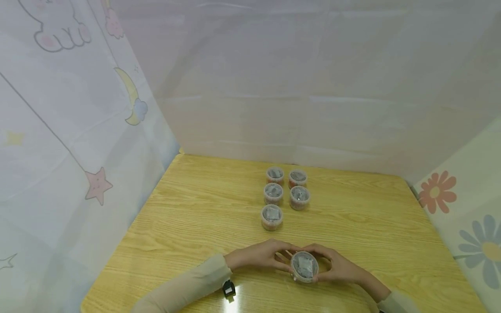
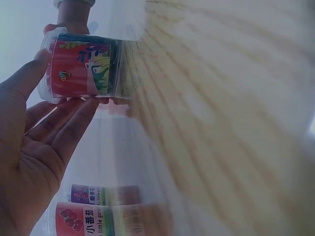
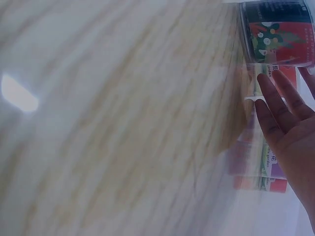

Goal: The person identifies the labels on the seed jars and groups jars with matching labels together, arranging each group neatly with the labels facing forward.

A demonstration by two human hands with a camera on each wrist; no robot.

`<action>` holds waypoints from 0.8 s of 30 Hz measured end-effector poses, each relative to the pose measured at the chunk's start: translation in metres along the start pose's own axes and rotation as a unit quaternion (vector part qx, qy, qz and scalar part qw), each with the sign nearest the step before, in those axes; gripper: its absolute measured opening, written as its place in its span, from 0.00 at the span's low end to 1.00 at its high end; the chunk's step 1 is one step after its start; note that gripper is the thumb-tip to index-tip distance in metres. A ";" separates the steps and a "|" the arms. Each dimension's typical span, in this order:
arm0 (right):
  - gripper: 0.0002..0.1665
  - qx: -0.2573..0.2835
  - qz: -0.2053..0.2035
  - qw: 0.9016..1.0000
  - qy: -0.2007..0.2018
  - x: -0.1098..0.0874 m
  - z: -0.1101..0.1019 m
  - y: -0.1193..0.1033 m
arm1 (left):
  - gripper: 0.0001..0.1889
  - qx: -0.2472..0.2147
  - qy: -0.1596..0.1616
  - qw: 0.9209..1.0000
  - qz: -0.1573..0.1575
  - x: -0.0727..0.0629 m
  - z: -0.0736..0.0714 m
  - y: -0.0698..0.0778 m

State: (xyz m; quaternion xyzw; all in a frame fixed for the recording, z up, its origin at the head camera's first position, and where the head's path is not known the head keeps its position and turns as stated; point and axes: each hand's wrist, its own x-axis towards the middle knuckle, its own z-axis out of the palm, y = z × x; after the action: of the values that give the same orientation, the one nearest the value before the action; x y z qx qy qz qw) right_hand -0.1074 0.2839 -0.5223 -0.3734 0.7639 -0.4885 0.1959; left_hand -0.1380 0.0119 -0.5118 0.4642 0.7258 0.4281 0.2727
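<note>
A small lidded plastic tub (image 1: 304, 266) is held between both hands near the front of the table. Its clear lid shows a silvery packet inside, and a red picture label (image 2: 78, 71) wraps its side in the left wrist view. My left hand (image 1: 270, 254) grips it from the left, thumb at the lid's rim and fingertips against the side. From the right, my right hand (image 1: 339, 266) holds it with the fingers at the far side and the thumb at the near edge. The right wrist view shows the right hand's fingers (image 3: 280, 105) close by the tub.
Several similar lidded tubs (image 1: 272, 217) stand in two columns farther back on the wooden table (image 1: 195, 208). A small black object (image 1: 228, 288) shows beside the left sleeve. Printed cloth walls (image 1: 274, 87) enclose the table at the back and sides.
</note>
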 end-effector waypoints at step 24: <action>0.35 -0.010 0.008 1.000 -0.003 0.005 -0.003 -0.001 | 0.32 -0.011 0.003 1.000 -0.003 -0.003 -0.001 0.000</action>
State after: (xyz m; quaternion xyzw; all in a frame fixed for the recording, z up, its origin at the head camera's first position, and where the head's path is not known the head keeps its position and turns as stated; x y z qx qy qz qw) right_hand -0.1125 0.2816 -0.5191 -0.3703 0.7715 -0.4779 0.1980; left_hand -0.1380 0.0088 -0.5113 0.4575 0.7235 0.4363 0.2771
